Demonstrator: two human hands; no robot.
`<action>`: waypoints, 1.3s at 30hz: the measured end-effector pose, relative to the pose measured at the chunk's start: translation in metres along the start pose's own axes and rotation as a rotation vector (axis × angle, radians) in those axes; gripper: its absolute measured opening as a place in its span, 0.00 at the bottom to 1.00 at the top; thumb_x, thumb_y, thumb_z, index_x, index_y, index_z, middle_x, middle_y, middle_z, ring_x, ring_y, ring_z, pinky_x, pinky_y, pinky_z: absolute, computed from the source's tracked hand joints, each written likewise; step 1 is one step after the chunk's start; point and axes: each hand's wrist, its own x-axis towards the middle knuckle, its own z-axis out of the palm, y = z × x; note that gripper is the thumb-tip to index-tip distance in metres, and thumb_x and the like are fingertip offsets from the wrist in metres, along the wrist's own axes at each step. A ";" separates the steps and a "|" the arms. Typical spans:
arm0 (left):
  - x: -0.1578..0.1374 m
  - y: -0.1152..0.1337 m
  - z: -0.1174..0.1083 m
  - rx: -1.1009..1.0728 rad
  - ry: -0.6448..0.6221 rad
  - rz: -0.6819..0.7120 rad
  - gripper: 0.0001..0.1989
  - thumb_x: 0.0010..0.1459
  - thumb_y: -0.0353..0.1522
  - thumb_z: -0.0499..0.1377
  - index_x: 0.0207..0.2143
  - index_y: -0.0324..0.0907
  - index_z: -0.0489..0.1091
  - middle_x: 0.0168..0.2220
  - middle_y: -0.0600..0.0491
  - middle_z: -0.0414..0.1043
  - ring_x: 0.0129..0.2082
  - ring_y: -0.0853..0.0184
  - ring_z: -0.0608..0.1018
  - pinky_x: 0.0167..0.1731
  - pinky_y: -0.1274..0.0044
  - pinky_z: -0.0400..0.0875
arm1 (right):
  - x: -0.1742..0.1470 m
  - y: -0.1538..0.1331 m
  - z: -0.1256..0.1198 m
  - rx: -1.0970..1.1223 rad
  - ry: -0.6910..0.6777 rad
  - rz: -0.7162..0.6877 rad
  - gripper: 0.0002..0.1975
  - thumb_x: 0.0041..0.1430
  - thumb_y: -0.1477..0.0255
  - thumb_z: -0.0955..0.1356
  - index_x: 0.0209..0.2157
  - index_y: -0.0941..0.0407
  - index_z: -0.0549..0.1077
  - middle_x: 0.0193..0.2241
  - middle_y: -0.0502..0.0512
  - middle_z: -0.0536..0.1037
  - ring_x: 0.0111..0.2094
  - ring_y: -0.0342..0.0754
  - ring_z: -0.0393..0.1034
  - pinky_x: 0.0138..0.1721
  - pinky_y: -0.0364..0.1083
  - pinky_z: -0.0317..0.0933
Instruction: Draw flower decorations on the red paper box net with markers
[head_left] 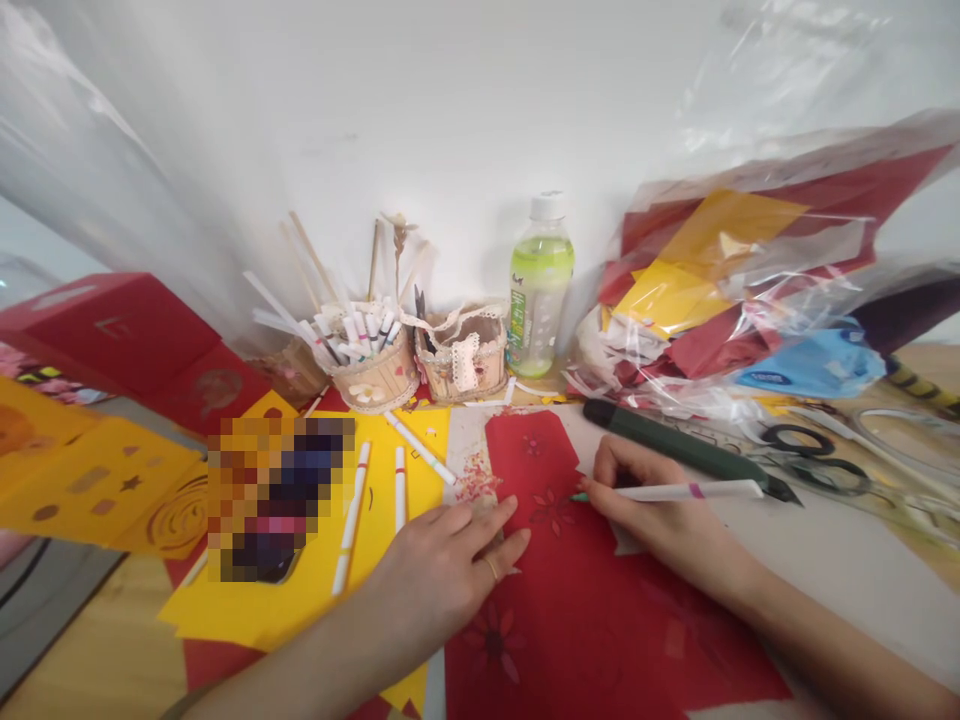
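My right hand is closed around a white felt-tip pen with a purple band. The pen's green tip touches or hovers just over the red paper, beside a drawn flower; I cannot tell which. My left hand lies on the paper's left edge, its fingers stretched out and a ring on one of them. Another flower shows lower down, and a small one near the top. Several capped felt-tip pens rest on yellow paper to the left.
Pen-filled basket, lace-trimmed basket and green drink bottle line the wall. Right of them sits a plastic bag of coloured paper, with scissors and a dark green pen-shaped case in front. A pixelated patch covers something at left.
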 end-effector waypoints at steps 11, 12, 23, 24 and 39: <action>0.001 0.000 -0.002 -0.028 -0.002 -0.011 0.13 0.65 0.30 0.46 0.46 0.39 0.68 0.47 0.47 0.72 0.41 0.65 0.76 0.36 0.74 0.74 | 0.001 0.002 0.001 -0.052 -0.038 -0.045 0.14 0.55 0.68 0.64 0.20 0.54 0.57 0.18 0.45 0.61 0.20 0.41 0.54 0.20 0.41 0.49; 0.001 0.000 -0.002 -0.028 -0.001 -0.009 0.13 0.65 0.30 0.46 0.46 0.39 0.68 0.47 0.47 0.72 0.41 0.65 0.76 0.36 0.74 0.74 | 0.001 0.002 0.001 -0.055 -0.040 -0.046 0.14 0.55 0.68 0.64 0.20 0.54 0.57 0.18 0.45 0.61 0.20 0.41 0.54 0.20 0.41 0.49; 0.000 0.000 -0.001 -0.001 0.002 0.008 0.12 0.64 0.29 0.48 0.46 0.39 0.68 0.47 0.47 0.71 0.42 0.65 0.76 0.38 0.74 0.73 | 0.001 0.004 0.002 -0.057 -0.041 -0.044 0.13 0.56 0.69 0.64 0.20 0.54 0.56 0.18 0.45 0.61 0.20 0.41 0.54 0.21 0.41 0.49; 0.000 -0.001 -0.001 -0.003 0.006 0.005 0.13 0.64 0.29 0.48 0.46 0.39 0.68 0.47 0.47 0.72 0.41 0.65 0.76 0.38 0.74 0.73 | 0.001 0.004 0.002 -0.057 -0.039 -0.045 0.13 0.56 0.69 0.64 0.20 0.54 0.57 0.18 0.46 0.61 0.20 0.41 0.54 0.21 0.41 0.49; 0.002 0.000 -0.003 0.005 0.001 0.009 0.13 0.64 0.29 0.47 0.45 0.40 0.68 0.47 0.48 0.72 0.41 0.65 0.76 0.37 0.73 0.74 | 0.001 0.003 0.002 -0.060 -0.046 -0.051 0.13 0.55 0.69 0.64 0.20 0.54 0.57 0.18 0.46 0.62 0.20 0.41 0.54 0.21 0.41 0.49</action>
